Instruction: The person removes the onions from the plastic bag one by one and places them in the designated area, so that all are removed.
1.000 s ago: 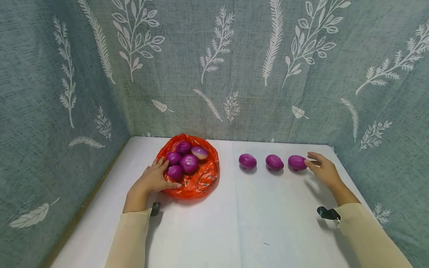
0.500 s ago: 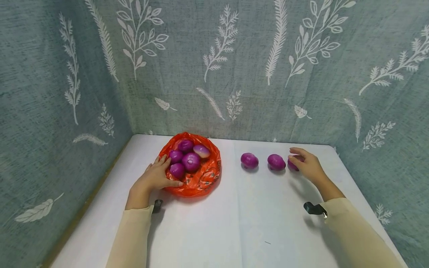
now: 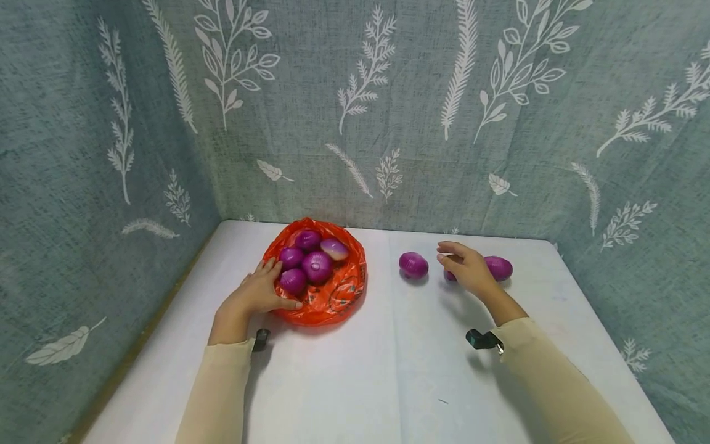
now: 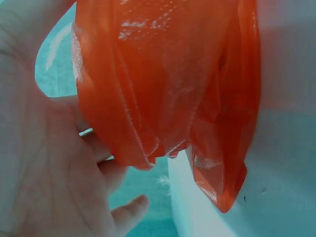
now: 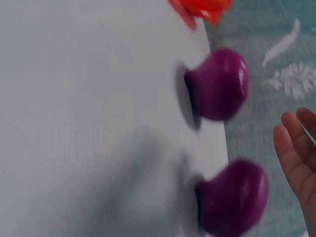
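Observation:
A red plastic bag (image 3: 341, 296) with its rim spread open holds several purple onions (image 3: 317, 267), one of them with a pale side. My left hand (image 3: 252, 297) rests against the bag's left side, fingers and thumb spread along its rim; the left wrist view shows the bag's wall (image 4: 148, 74) beside the palm. To the bag's right, three onions stand in a row: left (image 3: 413, 265), middle (image 3: 450, 277) and right (image 3: 498, 268). Over the middle one hovers my right hand (image 3: 468, 271), partly hiding it, fingers loosely bent and holding nothing.
A white sheet covers the table (image 3: 344, 382). Grey-green leaf-patterned cloth (image 3: 310, 179) hangs behind it and at both sides. A small dark line (image 3: 443, 401) marks the sheet near the front. A black camera (image 3: 481, 339) is strapped at the right wrist.
My right hand has moved left, from beside the right onion to over the middle one. The right onion shows fully again, unmoved. My left hand stays at the bag.

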